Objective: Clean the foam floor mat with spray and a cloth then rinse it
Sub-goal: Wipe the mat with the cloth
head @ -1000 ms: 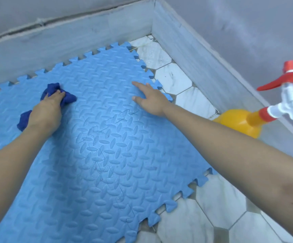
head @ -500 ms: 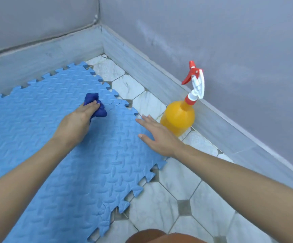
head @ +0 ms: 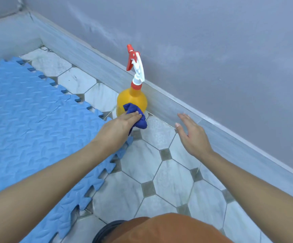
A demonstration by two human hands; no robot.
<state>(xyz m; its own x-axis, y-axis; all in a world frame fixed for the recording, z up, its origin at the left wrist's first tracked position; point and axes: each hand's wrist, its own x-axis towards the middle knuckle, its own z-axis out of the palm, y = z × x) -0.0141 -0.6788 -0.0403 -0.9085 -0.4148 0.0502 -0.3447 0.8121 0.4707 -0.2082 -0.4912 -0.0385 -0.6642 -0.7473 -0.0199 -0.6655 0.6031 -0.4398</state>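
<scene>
The blue foam mat [head: 28, 130], with a ribbed pattern and jigsaw edges, lies on the tiled floor at the left. A yellow spray bottle [head: 132, 100] with a red and white trigger head stands upright by the skirting. My left hand [head: 121, 125] is shut on a crumpled dark blue cloth [head: 138, 120], held over the mat's right corner just in front of the bottle's base. My right hand [head: 191, 135] hovers flat and open above the tiles to the right of the bottle, holding nothing.
A grey wall with a pale skirting board [head: 177, 106] runs diagonally along the right. White and grey floor tiles [head: 172, 186] fill the lower right. My knee in orange cloth [head: 168, 228] shows at the bottom edge.
The view has swung right. My left hand has carried the cloth off the mat's middle to its right corner by the bottle. My right hand has lifted off the mat and moved right over the tiles.
</scene>
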